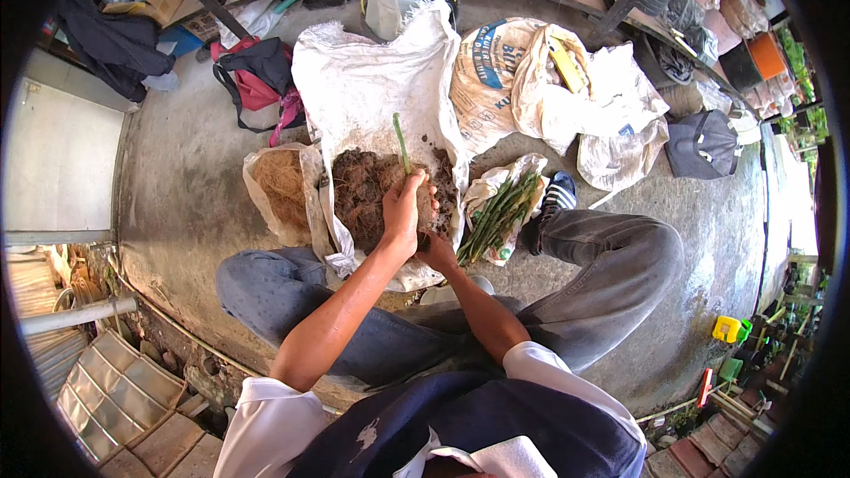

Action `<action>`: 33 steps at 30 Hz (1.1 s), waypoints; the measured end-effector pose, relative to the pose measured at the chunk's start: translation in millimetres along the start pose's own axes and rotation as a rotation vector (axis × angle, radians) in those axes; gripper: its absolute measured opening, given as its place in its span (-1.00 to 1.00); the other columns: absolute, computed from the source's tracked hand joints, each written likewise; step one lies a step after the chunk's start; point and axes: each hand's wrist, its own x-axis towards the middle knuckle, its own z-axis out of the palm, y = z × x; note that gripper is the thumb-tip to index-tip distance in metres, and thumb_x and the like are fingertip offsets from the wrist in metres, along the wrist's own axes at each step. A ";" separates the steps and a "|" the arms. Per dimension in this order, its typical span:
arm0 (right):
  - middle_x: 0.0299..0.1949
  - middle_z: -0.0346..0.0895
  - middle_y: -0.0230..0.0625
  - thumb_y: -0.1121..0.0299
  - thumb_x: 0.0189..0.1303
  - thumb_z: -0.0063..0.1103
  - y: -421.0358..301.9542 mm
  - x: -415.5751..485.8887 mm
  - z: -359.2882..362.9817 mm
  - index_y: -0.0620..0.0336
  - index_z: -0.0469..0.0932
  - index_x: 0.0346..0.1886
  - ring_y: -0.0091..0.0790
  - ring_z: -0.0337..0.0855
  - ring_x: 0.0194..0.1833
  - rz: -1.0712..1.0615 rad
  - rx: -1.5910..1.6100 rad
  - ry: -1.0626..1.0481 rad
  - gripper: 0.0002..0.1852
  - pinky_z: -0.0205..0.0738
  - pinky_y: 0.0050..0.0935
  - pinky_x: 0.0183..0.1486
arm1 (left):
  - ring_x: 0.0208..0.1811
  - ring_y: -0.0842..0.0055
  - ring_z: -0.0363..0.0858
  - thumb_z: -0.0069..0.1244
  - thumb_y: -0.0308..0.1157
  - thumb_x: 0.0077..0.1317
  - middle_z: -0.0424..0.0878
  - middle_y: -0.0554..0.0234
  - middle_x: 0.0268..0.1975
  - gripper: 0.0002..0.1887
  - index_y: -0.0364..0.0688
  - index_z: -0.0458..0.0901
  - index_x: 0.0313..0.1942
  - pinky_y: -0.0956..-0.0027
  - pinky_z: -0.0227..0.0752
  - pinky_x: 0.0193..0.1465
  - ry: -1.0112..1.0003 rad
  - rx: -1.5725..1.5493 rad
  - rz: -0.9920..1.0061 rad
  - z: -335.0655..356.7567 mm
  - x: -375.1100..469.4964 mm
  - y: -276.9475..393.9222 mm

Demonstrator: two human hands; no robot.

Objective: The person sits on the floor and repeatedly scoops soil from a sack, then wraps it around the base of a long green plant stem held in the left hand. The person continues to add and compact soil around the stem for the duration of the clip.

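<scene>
My left hand (402,207) grips a ball of brown coconut fibre (424,202) with a green plant stem (400,139) rising out of it. Close below, my right hand (436,251) holds the underside of the fibre, with dark soil at its fingertips. Beneath both hands, clumps of soil and fibre (358,189) lie on a white woven sack (378,86). To its left stands a bag of loose coconut fibre (282,176). A bundle of green stem cuttings (505,209) rests on a plastic bag to the right.
Printed woven sacks (495,79) lie at the upper right, with a yellow-handled tool (566,66) on them. A red and black bag (255,79) is at the upper left on the concrete floor (192,166). A grey cloth bag (704,146) sits farther right. My bent legs flank the work.
</scene>
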 end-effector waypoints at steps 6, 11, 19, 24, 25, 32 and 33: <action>0.15 0.34 0.09 0.24 -0.19 0.46 -13.5 -7.7 -5.9 0.17 0.30 0.11 0.12 0.41 0.15 -0.075 -0.085 0.012 -0.26 0.39 -0.09 0.14 | -0.53 0.59 0.56 0.03 -0.13 0.31 0.59 0.34 -0.42 -0.74 -0.14 0.55 -0.23 0.50 0.41 -0.50 -0.027 -0.007 0.013 -4.0 0.0 0.0; 0.10 0.39 0.08 0.25 -0.20 0.46 -16.7 -6.7 -7.1 0.16 0.24 0.15 0.15 0.41 0.14 0.040 0.032 -0.179 -0.21 0.39 -0.05 0.12 | -0.52 0.59 0.56 0.03 -0.14 0.31 0.59 0.34 -0.42 -0.74 -0.14 0.55 -0.22 0.52 0.41 -0.51 -0.010 -0.001 0.005 -5.6 -1.1 -0.9; 0.09 0.43 0.08 0.21 -0.25 0.51 -15.1 -16.3 -5.7 0.16 0.34 0.20 0.15 0.45 0.12 -0.034 -0.113 -0.111 -0.16 0.40 -0.05 0.13 | -0.52 0.58 0.56 0.03 -0.15 0.31 0.59 0.32 -0.42 -0.74 -0.16 0.55 -0.22 0.50 0.41 -0.51 0.043 -0.019 0.009 -22.3 -2.6 -1.9; 0.08 0.44 0.08 0.25 -0.30 0.56 -9.3 -18.8 -1.7 0.18 0.36 0.16 0.13 0.47 0.11 -0.066 -0.098 -0.144 -0.16 0.41 -0.05 0.12 | -0.52 0.56 0.55 0.02 -0.16 0.32 0.58 0.30 -0.42 -0.74 -0.18 0.55 -0.22 0.48 0.40 -0.49 0.043 -0.020 0.026 -22.0 -7.7 1.5; 0.06 0.46 0.08 0.26 -0.31 0.56 -4.4 -17.4 1.3 0.19 0.35 0.15 0.12 0.48 0.11 -0.079 -0.108 -0.126 -0.16 0.41 -0.05 0.12 | -0.51 0.56 0.55 0.01 -0.16 0.32 0.58 0.30 -0.42 -0.74 -0.18 0.55 -0.23 0.48 0.40 -0.49 0.034 -0.021 0.026 -19.6 -8.8 2.0; -0.03 0.53 0.10 0.23 -0.23 0.52 6.2 -9.4 9.3 0.24 0.26 0.13 0.12 0.51 0.07 -0.140 -0.033 -0.172 -0.18 0.41 -0.06 0.08 | -0.55 0.58 0.54 0.02 -0.18 0.31 0.57 0.31 -0.46 -0.76 -0.18 0.54 -0.25 0.49 0.36 -0.52 0.039 -0.004 0.034 -17.0 -9.7 0.4; -0.04 0.54 0.11 0.21 -0.21 0.51 9.4 -7.7 11.0 0.24 0.27 0.14 0.13 0.52 0.06 -0.143 -0.010 -0.159 -0.19 0.41 -0.05 0.07 | -0.53 0.57 0.54 0.00 -0.18 0.33 0.57 0.30 -0.44 -0.76 -0.19 0.54 -0.24 0.48 0.38 -0.50 0.026 0.013 0.029 -17.7 -9.0 0.2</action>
